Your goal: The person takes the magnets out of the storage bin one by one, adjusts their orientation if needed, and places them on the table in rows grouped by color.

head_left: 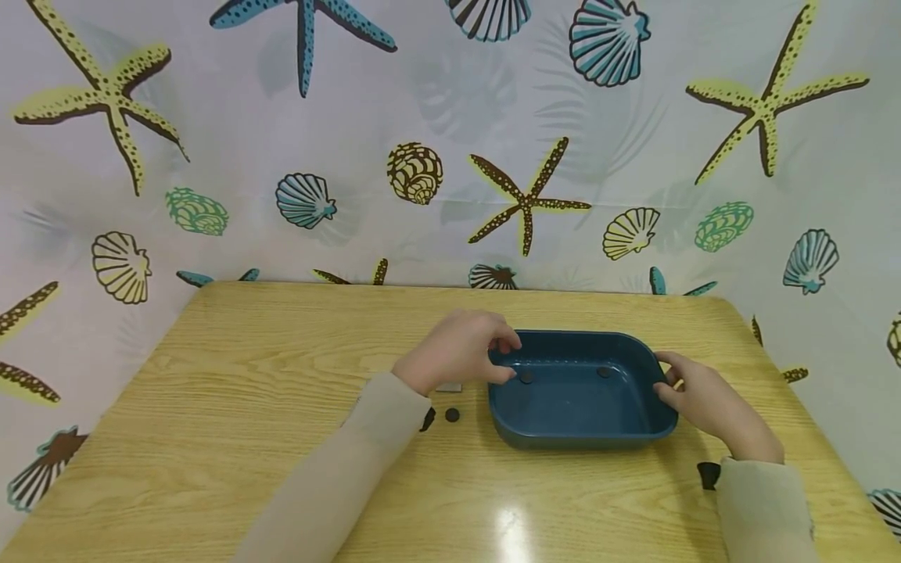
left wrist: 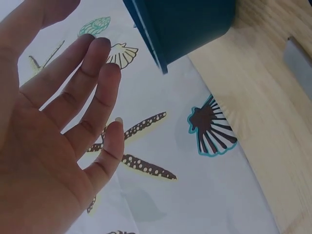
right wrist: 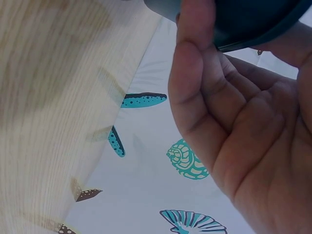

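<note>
A dark blue rectangular plastic tub [head_left: 573,399] with rounded corners stands on the wooden table. Two small dark round spots show inside it toward the back; I cannot tell what they are. At its right rim my right hand [head_left: 704,395] grips the wall between thumb and fingers, and the right wrist view shows fingers against the tub [right wrist: 243,24]. My left hand [head_left: 468,348] hovers at the left rim with loosely bent, spread fingers. In the left wrist view these fingers [left wrist: 100,92] stand apart from the tub [left wrist: 190,29] and hold nothing.
A small dark disc [head_left: 453,414] lies on the table left of the tub. Near it a flat grey piece [head_left: 449,387] is partly hidden by my left wrist. Behind the wooden table [head_left: 281,336] hangs a white cloth [head_left: 422,94] printed with shells and starfish.
</note>
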The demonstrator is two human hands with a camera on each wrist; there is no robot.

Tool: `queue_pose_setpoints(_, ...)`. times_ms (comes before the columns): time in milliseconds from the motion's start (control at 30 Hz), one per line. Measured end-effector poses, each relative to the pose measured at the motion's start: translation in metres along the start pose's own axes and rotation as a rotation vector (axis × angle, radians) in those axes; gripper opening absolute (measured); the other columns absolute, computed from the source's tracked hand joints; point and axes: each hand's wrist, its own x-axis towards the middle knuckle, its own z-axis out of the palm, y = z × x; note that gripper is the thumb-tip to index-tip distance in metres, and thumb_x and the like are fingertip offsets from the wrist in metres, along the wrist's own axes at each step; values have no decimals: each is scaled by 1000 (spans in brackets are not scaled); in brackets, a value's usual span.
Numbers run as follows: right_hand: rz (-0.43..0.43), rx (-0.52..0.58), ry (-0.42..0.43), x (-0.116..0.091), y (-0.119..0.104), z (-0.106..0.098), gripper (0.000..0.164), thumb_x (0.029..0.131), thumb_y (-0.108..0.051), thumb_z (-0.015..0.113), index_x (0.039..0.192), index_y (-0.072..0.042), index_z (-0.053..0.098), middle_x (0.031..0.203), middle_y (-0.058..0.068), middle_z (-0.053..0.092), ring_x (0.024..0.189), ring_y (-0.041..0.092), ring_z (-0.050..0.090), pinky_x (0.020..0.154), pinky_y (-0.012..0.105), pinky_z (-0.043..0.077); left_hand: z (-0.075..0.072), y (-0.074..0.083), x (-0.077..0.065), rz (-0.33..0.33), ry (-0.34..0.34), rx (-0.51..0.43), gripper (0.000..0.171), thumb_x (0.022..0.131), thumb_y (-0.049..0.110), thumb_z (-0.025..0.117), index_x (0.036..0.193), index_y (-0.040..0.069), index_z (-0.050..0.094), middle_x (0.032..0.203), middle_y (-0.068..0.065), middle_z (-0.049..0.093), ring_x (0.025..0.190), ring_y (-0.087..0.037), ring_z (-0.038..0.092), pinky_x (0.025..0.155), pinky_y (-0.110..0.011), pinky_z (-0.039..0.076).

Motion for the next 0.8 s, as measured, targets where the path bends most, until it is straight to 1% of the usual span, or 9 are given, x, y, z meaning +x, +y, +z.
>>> queue_pose_setpoints(200,1,2,-1,0,1,0,58,104,-14,57,153,10,36,108,19,64,78,18,57,69,34,46,9,2,11,42,-28,12,34,89,29,82,119,15,77,112,-4,73,103,-22,69,89,-35,55)
queue_pose_setpoints(333,4,0,-1,1,1,0,58,104,-14,58,153,10,36,108,20,64,79,18,58,70,34,46,15,4,16,44,-66,17,36,90,29,81,122,13,75,118,-4,72,108,-23,69,93,-36,56)
queue_pose_setpoints(567,8,7,-5,1,0,0,59,104,-14,57,153,10,35,109,20,64,79,18,58,70,34,47,27,5,25,3,-140,-49,46,93,26,78,133,6,68,129,-7,70,119,-23,67,102,-36,55)
queue_pose_setpoints(667,11,8,-6,0,0,0,59,104,-14,57,153,10,35,109,20,64,80,18,58,70,33,47,33,3,27,-14,-164,-61,48,94,27,77,136,7,66,131,-7,70,121,-22,66,103,-35,55)
queue_pose_setpoints(800,20,5,-6,1,0,-1,59,104,-14,57,153,10,35,109,20,64,82,19,59,71,33,48,39,3,31,-26,-172,-38,48,95,29,76,137,9,65,130,-4,69,119,-19,66,101,-33,55)
